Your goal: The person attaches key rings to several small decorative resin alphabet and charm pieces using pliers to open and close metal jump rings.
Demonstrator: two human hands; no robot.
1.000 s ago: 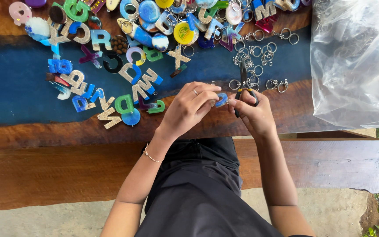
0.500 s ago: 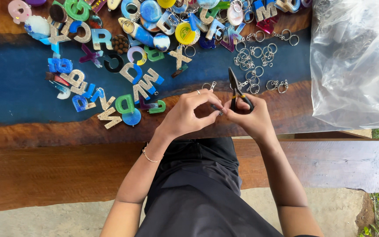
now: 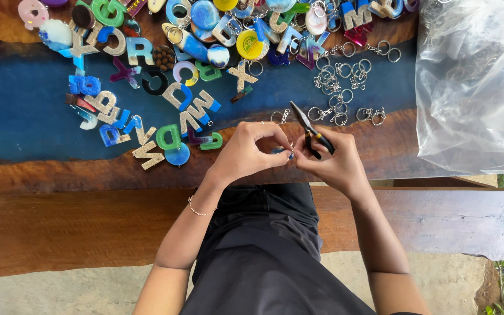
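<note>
Dozens of coloured resin letters (image 3: 147, 111), too heaped to count, lie at left on the table (image 3: 30, 169). The left hand (image 3: 246, 153) pinches a small blue piece (image 3: 283, 152). The right hand (image 3: 336, 163) grips one pair of pliers (image 3: 310, 131), fingertips meeting the piece. Loose key rings (image 3: 339, 99) beyond; one clear plastic bag (image 3: 473, 87) far right.

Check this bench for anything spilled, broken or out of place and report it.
Nothing looks damaged or spilled. The letter charms lie in a loose heap, and the key rings are scattered beside the plastic bag. The left hand pinches a small piece; the right hand holds pliers.
</note>
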